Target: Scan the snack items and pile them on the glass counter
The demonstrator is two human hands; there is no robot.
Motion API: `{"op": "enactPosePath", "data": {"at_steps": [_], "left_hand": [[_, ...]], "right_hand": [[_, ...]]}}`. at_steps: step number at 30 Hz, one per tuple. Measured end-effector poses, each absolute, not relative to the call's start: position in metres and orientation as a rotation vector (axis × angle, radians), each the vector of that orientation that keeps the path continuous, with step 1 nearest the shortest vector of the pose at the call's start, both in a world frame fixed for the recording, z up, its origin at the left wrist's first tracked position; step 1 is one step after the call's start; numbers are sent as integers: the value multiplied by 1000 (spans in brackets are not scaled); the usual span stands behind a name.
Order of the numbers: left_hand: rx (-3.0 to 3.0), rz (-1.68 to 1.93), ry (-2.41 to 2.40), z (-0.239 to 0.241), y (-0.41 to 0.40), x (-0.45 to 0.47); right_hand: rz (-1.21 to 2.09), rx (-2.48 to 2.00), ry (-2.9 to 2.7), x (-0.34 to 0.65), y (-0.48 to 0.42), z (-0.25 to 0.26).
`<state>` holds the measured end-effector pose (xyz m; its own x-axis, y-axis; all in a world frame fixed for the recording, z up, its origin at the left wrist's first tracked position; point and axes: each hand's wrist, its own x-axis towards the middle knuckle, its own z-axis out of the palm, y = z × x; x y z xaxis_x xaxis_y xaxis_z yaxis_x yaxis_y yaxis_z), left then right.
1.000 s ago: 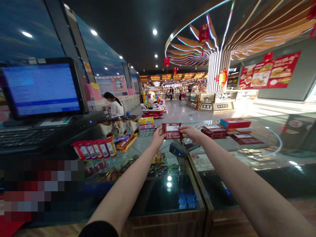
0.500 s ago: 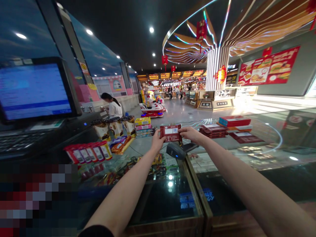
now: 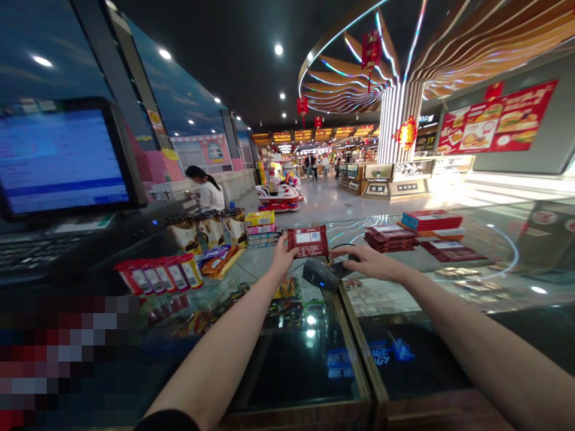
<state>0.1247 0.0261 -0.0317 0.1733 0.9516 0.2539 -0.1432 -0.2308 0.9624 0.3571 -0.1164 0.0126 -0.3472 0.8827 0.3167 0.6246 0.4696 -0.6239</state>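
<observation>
My left hand (image 3: 283,258) pinches a dark red snack packet (image 3: 308,240) by its left end, holding it up over the glass counter. The packet's face with a white label and a barcode is turned toward me. Just below it lies a grey barcode scanner (image 3: 320,275) with a small blue light, its dark handle pointing to the right. My right hand (image 3: 371,262) is at that handle, palm down, with its fingers stretched out and apart. Whether the fingers touch the handle I cannot tell.
Stacked red packets (image 3: 390,237) and flat boxes (image 3: 432,220) lie to the right. Left are cups (image 3: 211,228), small boxes (image 3: 260,229), red snack packs (image 3: 159,276) and a monitor (image 3: 63,161). A person in white (image 3: 210,194) is beyond the counter.
My right hand has let go of the packet's right end and moved down to the scanner's handle. The packet, now in my left hand alone, has shifted slightly left.
</observation>
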Motion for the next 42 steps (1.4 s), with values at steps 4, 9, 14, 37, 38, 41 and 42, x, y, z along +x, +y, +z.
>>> {"op": "enactPosePath", "data": {"at_steps": [4, 9, 14, 37, 38, 41, 42], "left_hand": [[1345, 1313, 818, -33, 26, 123], [1320, 1318, 806, -33, 25, 122], [1289, 1335, 817, -29, 24, 119], [1242, 1548, 921, -28, 40, 86], [1249, 1548, 924, -28, 41, 85], [1264, 1538, 936, -30, 43, 85], [1267, 1535, 939, -30, 43, 86]], "right_hand": [[423, -1295, -2226, 360, -125, 11], [216, -1332, -2300, 356, -118, 2], [164, -1237, -2339, 355, -111, -10], [299, -1263, -2074, 360, -101, -16], [301, -1265, -2070, 359, -101, -15], [314, -1271, -2064, 358, -102, -15], [317, -1273, -2061, 358, -102, -15]]}}
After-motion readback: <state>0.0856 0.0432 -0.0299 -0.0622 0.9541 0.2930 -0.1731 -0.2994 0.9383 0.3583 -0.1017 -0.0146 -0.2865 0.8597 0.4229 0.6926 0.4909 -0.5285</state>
